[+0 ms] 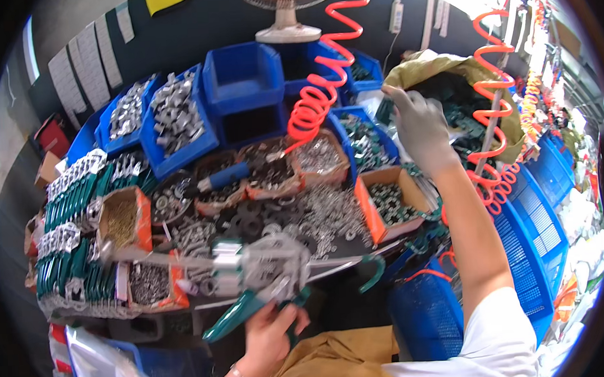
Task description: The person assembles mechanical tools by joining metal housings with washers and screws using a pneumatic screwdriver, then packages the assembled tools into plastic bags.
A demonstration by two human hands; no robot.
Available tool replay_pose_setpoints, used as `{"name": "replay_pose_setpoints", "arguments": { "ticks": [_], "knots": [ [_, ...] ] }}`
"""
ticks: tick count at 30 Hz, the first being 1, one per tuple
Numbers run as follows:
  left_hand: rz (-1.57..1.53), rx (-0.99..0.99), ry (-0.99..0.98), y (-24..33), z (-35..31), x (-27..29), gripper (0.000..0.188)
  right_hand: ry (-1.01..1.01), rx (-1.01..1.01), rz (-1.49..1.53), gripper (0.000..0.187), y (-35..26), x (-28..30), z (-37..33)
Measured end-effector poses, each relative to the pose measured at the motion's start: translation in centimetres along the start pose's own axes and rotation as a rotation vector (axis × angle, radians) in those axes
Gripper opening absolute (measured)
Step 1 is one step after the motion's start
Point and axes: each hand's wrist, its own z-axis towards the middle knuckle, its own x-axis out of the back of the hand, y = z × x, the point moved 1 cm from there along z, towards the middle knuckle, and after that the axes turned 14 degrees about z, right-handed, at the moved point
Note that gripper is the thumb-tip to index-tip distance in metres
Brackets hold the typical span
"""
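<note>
In front of my body, my left hand [273, 331] is closed around the green handle of a metal tool [265, 264] that looks like a caulking gun. Its silver body is slightly blurred, and a long thin rod crosses it, with a green hook [373, 273] at the right end. My right hand [420, 126], in a grey glove, is stretched out far to the right. It hovers at the edge of an olive sack [431, 63] of dark green parts, beside a blue bin [367, 142] of green and silver pieces. Its index finger extends forward; the other fingertips are partly hidden.
Across the bench stand orange-edged boxes [390, 208] of small hardware and blue bins [178, 120] of silver parts. Green-handled assemblies [80, 191] line the left. Red coiled hoses [309, 111] hang down, and a blue air tool [224, 177] lies among the boxes. A fan [287, 27] stands behind.
</note>
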Motion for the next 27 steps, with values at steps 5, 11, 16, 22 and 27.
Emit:
{"name": "replay_pose_setpoints", "arguments": {
  "ticks": [5, 11, 16, 22, 27],
  "knots": [
    [-0.212, 0.208, -0.114, -5.6, 0.3, -3.6, 0.014, -0.331, -0.139, 1.092, 0.041, -14.8, 7.9, -12.8],
    [-0.034, 0.177, -0.267, -9.2, -3.8, -3.8, 0.017, -0.064, -0.042, 0.661, 0.046, -16.4, 8.4, -18.7],
    [0.252, 0.031, -0.339, -8.2, -3.7, -2.8, 0.023, -0.002, -0.261, 1.093, 0.05, -16.2, 9.5, -20.7],
    [-0.085, -0.005, -0.028, -4.1, -7.8, -3.5, 0.046, 0.144, 0.153, 0.795, 0.016, -21.7, 8.8, -25.0],
    [-0.085, -0.422, 0.189, -1.2, -4.7, 0.7, 0.051, 0.107, -0.078, 1.185, 0.008, -19.3, 4.8, -28.5]
  ]
}}
